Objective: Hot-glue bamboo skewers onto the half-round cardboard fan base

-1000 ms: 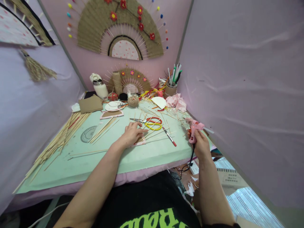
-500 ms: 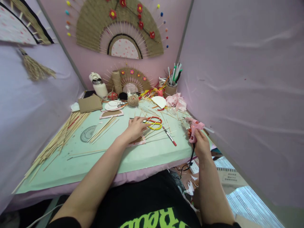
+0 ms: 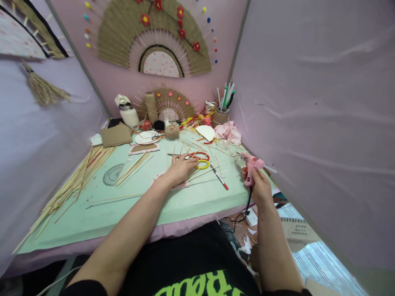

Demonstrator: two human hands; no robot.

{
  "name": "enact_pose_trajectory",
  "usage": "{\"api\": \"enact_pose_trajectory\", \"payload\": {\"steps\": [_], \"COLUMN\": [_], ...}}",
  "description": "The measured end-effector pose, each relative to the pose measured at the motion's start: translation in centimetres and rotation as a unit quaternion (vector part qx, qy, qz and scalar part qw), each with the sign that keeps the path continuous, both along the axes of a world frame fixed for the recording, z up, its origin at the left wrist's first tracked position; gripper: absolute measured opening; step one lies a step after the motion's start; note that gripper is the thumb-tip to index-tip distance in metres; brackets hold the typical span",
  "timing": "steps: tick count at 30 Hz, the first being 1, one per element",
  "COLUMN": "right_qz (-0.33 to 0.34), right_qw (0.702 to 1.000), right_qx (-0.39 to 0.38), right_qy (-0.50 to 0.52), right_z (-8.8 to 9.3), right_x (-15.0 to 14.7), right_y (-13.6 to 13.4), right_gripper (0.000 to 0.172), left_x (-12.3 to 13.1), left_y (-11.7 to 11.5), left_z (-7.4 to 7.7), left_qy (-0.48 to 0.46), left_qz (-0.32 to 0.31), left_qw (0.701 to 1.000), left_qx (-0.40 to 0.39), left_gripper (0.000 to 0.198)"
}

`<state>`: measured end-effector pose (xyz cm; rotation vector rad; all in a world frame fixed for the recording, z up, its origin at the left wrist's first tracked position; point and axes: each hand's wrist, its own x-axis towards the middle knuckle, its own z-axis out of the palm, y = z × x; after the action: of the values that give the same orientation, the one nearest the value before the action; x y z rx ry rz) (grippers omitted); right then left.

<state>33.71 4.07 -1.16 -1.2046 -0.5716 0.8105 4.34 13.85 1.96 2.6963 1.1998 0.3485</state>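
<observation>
In my right hand (image 3: 261, 187) is a pink hot glue gun (image 3: 253, 167), gripped by its handle at the table's right edge, with its nozzle pointing left. A clear glue stick pokes out of its back and a black cord hangs below. My left hand (image 3: 182, 169) reaches over the middle of the table with its fingers stretched out, palm down. Its fingertips are at the scissors (image 3: 203, 165), which have one red and one yellow handle loop. Beneath that hand lies a pink-edged cardboard piece (image 3: 180, 185) with thin sticks, mostly covered. A red-capped pen (image 3: 219, 177) rests to the right.
Bamboo sticks (image 3: 69, 185) are heaped at the left, near a protractor (image 3: 113, 174). Along the back stand cardboard (image 3: 116, 135), a white bottle (image 3: 128, 115), a twine ball (image 3: 172, 130) and a holder of glue sticks (image 3: 221, 117). A decorated fan (image 3: 120, 37) hangs behind.
My left hand has shifted slightly right, toward the scissors' handles, uncovering more of the blades and of the pink-edged piece. My right hand holds the glue gun almost unmoved.
</observation>
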Motion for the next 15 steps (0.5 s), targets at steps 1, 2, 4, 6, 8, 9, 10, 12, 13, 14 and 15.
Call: {"api": "enact_pose_trajectory", "payload": {"steps": [1,2,4,6,8,9,10,12,13,14,15], "right_qz": [-0.001,-0.001,-0.001,0.0,0.001,0.002,0.003,0.004,0.004,0.002,0.001], "right_qw": [1.0,1.0,1.0,1.0,1.0,1.0,1.0,1.0,1.0,1.0,1.0], "right_qx": [-0.001,-0.003,-0.004,-0.003,-0.001,0.0,0.001,0.001,0.001,0.001,0.001], "right_qy": [0.002,0.003,0.006,0.009,0.01,0.011,0.011,0.01,0.008,0.006,0.003], "right_z": [0.0,0.0,0.1,0.2,0.3,0.3,0.3,0.2,0.2,0.1,0.1], "right_x": [0.0,0.0,0.0,0.0,-0.1,-0.1,-0.1,-0.1,0.0,0.0,0.0], "right_y": [0.0,0.0,0.0,0.0,-0.1,-0.1,-0.1,0.0,0.0,0.0,0.1], "right_gripper": [0.049,0.049,0.049,0.05,0.05,0.049,0.049,0.05,0.05,0.05,0.05], "left_x": [0.0,0.0,-0.1,-0.1,-0.2,-0.2,-0.3,-0.3,-0.3,-0.3,-0.4], "left_y": [0.0,0.1,0.1,0.2,0.3,0.4,0.4,0.6,0.6,0.7,0.7], "left_z": [0.0,0.0,-0.1,-0.3,-0.6,-0.7,-0.9,-1.1,-1.2,-1.3,-1.4], "left_qy": [0.0,0.0,-0.001,-0.004,-0.01,-0.011,-0.012,-0.011,-0.009,-0.007,-0.006], "left_qz": [0.002,0.004,0.006,0.004,0.002,0.002,0.002,0.002,0.002,0.003,0.004], "left_qw": [1.0,1.0,1.0,1.0,1.0,1.0,1.0,1.0,1.0,1.0,1.0], "left_qx": [-0.001,-0.002,-0.004,-0.006,-0.007,-0.007,-0.006,-0.003,-0.001,0.0,0.001], "left_gripper": [0.039,0.041,0.043,0.044,0.044,0.044,0.044,0.043,0.043,0.043,0.043]}}
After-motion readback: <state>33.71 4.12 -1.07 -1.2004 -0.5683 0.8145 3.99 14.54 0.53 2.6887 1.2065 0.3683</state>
